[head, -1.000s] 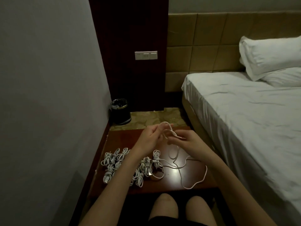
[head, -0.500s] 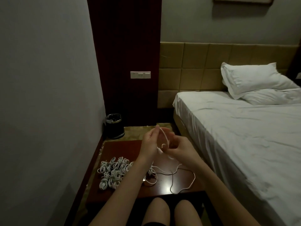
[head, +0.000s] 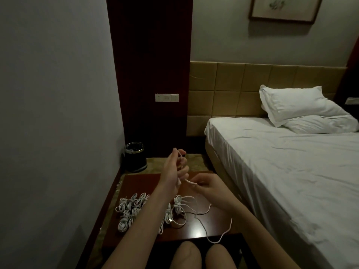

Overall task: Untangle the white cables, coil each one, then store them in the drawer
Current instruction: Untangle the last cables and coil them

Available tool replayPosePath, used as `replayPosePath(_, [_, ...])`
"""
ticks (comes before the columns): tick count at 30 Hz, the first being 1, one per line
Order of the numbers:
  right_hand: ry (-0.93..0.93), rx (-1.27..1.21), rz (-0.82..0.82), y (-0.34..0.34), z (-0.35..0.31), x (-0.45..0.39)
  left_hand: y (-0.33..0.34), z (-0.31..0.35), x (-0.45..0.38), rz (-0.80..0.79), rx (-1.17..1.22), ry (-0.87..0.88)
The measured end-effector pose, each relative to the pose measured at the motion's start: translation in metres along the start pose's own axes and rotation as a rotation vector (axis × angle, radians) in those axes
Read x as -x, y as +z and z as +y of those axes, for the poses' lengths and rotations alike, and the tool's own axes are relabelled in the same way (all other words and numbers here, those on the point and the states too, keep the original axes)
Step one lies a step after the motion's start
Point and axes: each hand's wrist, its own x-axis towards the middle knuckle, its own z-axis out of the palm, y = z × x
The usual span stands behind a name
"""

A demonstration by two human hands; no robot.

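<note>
While the left hand [head: 175,171] grips a cable [head: 202,213] loop above the table [head: 213,226], the right hand [head: 208,188] pinches its strand beside it.

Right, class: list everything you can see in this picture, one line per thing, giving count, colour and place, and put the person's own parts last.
loose cable: one, white, held up in both hands, tail trailing over the table's near edge
coiled cables: a heap, too many to count, white, on the table's left half
table: one, dark red-brown, in front of the knees
bin: one, black, on the floor by the left wall
switch plate: one, white, on the dark panel
bed: one, white sheet, right
pillows: two, white, at the bed's head
picture: one, framed, on the wall above the bed
left hand: one, raised, fingers round the cable
right hand: one, pinching the cable
knees: two, bottom edge
</note>
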Motion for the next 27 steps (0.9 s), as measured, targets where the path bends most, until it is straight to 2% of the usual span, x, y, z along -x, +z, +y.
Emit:
replayPosePath(3, [-0.025,-0.035,0.039,-0.002,-0.002,-0.003,0.007,0.002,0.002,-0.010,0.025,-0.049])
replayPosePath(5, [-0.008,0.025,0.065,0.000,0.001,-0.004,0.011,0.000,0.006,-0.044,0.017,-0.100])
replayPosePath(7, [-0.008,0.036,0.007,0.005,0.002,-0.002,0.012,0.000,0.007,-0.083,0.034,-0.125])
replayPosePath(10, [-0.033,-0.140,-0.134,0.006,-0.005,0.009,0.005,0.009,0.003,-0.074,0.062,-0.097])
replayPosePath(13, [-0.013,-0.229,-0.145,-0.006,-0.008,0.014,-0.010,0.016,-0.003,-0.087,0.156,-0.102])
replayPosePath(17, [0.130,-0.120,-0.210,-0.022,-0.003,0.015,-0.023,0.019,-0.003,-0.121,0.163,-0.128])
replayPosePath(19, [0.158,-0.027,-0.155,-0.025,-0.003,0.015,-0.023,0.017,0.000,-0.146,0.154,-0.142])
replayPosePath(23, [0.113,0.217,0.095,-0.023,-0.001,0.013,-0.015,0.011,0.001,-0.143,0.139,-0.132])
replayPosePath(25, [0.077,0.095,0.170,-0.022,-0.001,0.012,-0.012,0.010,0.001,-0.125,0.091,-0.108])
replayPosePath(27, [0.028,-0.075,0.175,-0.021,-0.010,0.014,-0.009,0.006,0.001,-0.095,-0.001,-0.076])
